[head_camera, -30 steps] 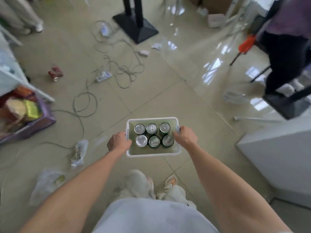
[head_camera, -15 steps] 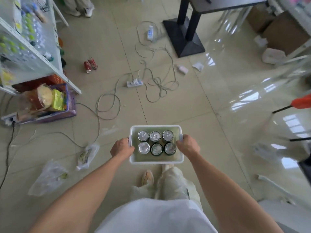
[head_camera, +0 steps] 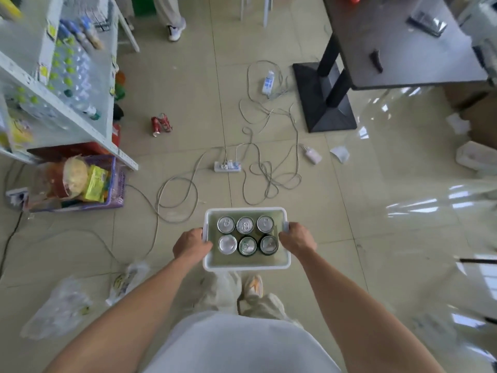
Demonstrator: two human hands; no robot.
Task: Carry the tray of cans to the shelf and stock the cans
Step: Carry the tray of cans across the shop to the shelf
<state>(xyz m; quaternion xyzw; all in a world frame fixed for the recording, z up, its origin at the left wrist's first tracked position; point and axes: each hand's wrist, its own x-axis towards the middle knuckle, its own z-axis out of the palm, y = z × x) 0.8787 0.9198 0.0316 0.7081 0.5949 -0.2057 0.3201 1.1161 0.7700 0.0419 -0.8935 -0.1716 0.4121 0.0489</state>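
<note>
I hold a white plastic tray point(head_camera: 246, 265) level in front of me, above the tiled floor. Several upright cans point(head_camera: 247, 235) with silver tops stand in two rows inside it. My left hand point(head_camera: 191, 244) grips the tray's left rim and my right hand point(head_camera: 296, 239) grips its right rim. The white metal shelf point(head_camera: 80, 122), stocked with bottles, stands at the upper left, well ahead and to the left of the tray.
Cables and a power strip point(head_camera: 227, 166) lie on the floor ahead. Two red cans point(head_camera: 160, 124) lie near the shelf. A purple basket point(head_camera: 114, 189) of snacks sits at the shelf's foot. Plastic bags point(head_camera: 57, 308) lie at the lower left. A dark table point(head_camera: 398, 44) with a black base stands at the upper right. A person's legs point(head_camera: 172, 17) show at the top.
My view has swung left and forward: the shelf has come into sight at the upper left and the table base has moved to the right. Both hands keep the same grip on the tray.
</note>
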